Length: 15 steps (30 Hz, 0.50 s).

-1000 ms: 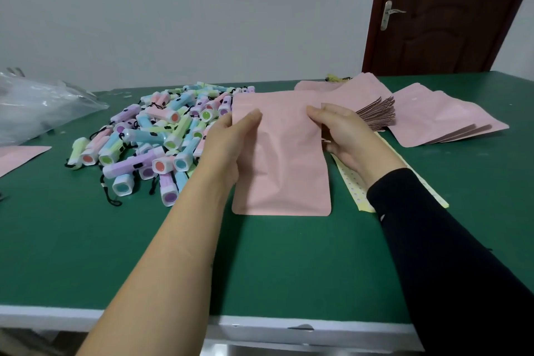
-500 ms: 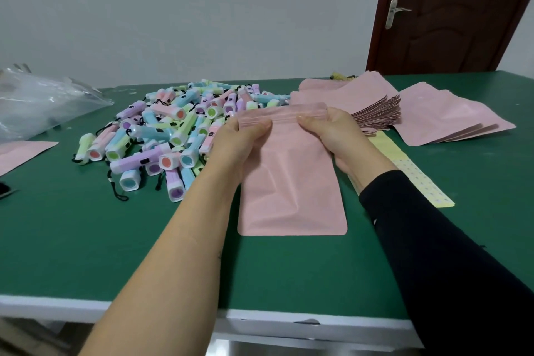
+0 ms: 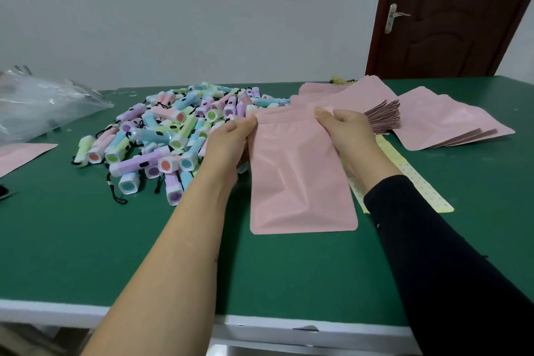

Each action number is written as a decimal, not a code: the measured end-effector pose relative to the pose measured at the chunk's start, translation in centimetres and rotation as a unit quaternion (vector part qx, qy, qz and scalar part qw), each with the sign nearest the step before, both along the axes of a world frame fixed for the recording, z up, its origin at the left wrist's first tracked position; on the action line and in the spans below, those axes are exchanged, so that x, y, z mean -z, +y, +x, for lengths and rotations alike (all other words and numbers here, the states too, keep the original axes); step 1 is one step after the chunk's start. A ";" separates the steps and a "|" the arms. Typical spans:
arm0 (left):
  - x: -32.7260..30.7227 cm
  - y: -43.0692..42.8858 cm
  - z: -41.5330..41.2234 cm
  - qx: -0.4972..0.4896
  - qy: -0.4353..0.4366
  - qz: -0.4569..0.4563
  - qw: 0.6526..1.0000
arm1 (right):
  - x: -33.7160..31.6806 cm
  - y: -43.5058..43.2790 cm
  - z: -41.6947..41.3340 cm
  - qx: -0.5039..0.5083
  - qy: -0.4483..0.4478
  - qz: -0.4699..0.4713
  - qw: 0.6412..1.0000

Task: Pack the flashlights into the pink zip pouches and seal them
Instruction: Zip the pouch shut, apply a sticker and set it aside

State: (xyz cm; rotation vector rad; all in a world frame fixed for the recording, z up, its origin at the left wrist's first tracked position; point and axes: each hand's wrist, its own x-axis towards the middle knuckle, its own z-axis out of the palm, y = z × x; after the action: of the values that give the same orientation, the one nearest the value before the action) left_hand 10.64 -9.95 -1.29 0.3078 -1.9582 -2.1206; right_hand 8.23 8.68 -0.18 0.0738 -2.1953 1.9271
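Observation:
A pink zip pouch [image 3: 297, 179] lies lengthwise on the green table [image 3: 86, 254] in front of me, its zip end pointing away. My left hand [image 3: 228, 144] pinches the pouch's top left corner. My right hand [image 3: 346, 130] pinches the top right corner, thumb on the zip strip. A heap of pastel flashlights [image 3: 170, 136] with black wrist cords lies just left of my left hand. A fanned stack of pink pouches [image 3: 375, 112] sits behind my right hand.
More pink pouches [image 3: 450, 124] lie spread at the right. A yellow dotted strip [image 3: 416, 182] runs under my right forearm. A clear plastic bag [image 3: 37, 107] and another pink pouch [image 3: 20, 156] sit at the far left. A brown door [image 3: 450, 14] stands behind.
Both hands have slid the pouch toward me and moved from its sides up to the zip end, where they now pinch the two top corners.

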 end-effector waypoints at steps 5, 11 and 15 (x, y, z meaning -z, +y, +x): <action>-0.1 0.1 0.1 0.073 -0.011 -0.086 0.994 | 0.6 1.3 -1.4 0.043 -0.039 -0.026 0.998; 0.2 1.3 0.5 0.040 0.029 -0.285 0.957 | 0.5 2.1 -2.1 0.005 -0.121 0.060 0.991; -0.1 1.3 0.8 -0.032 0.120 -0.408 0.905 | 1.7 6.0 -1.8 0.047 -0.064 0.112 0.990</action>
State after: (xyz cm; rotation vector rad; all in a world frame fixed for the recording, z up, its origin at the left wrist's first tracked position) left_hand 11.40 -8.63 -1.14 -0.0509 -2.4019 -1.0647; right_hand 6.40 14.71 -1.88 -0.1197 -2.4445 1.6730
